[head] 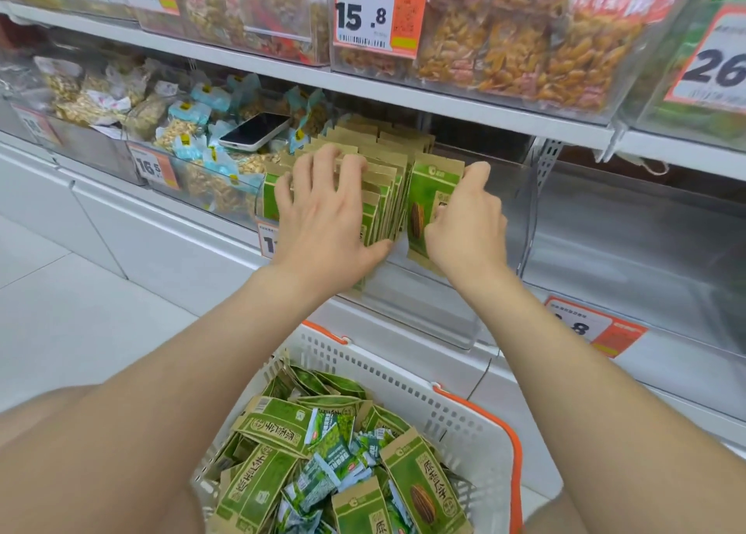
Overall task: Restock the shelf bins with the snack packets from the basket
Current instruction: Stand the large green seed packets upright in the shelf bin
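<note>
**Row may topple as the new packet goes in**

At mid-frame the left hand (323, 218) lies with spread, fairly straight fingers over the tops of the row (383, 194) standing in the clear bin (424, 311), pressing it leftward. The right hand (468, 218) pinches one packet (428, 194) by its right edge, holding it upright just right of the row.

If the left hand eases off too soon, the row could fan into the gap. A crooked packet could slide down flat. The phone (255, 130), lying on the neighbouring snacks at upper left, might slip if nudged. The basket (403, 376) at bottom centre holds plenty more.
</note>
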Tool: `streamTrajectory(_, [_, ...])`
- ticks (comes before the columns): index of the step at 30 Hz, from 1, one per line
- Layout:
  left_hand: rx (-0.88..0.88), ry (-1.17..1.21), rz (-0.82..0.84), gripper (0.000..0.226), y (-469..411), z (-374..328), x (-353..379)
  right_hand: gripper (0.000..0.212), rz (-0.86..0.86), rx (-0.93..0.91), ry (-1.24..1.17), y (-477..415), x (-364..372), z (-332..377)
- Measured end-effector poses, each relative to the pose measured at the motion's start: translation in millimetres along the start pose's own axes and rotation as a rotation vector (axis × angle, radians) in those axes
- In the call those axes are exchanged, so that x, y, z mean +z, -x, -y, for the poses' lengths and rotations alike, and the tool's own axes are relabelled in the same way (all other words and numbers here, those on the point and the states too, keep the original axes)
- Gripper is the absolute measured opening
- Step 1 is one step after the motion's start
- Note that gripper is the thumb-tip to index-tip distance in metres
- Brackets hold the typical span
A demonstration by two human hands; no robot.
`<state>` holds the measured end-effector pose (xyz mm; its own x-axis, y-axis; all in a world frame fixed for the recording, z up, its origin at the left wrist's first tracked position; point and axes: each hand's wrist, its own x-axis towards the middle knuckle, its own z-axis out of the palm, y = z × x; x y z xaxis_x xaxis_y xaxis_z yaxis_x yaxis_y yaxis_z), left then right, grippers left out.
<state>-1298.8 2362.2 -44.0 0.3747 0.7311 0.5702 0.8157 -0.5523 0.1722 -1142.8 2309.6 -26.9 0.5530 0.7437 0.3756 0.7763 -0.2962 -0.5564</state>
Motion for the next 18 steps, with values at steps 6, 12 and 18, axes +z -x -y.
streamTrajectory(6, [-0.005,-0.085,0.098,0.097,-24.1,-0.4,12.3,0.06,0.056,0.389,-0.109,-50.3,23.9,-7.4])
streamTrajectory(12, [-0.027,-0.124,0.114,0.094,-31.5,-1.8,21.7,0.062,-0.085,0.524,-0.213,-91.9,54.0,-9.0])
streamTrajectory(18, [0.0,-0.148,0.081,0.095,-34.6,1.8,25.4,0.081,-0.034,0.507,-0.262,-109.5,68.4,-20.5])
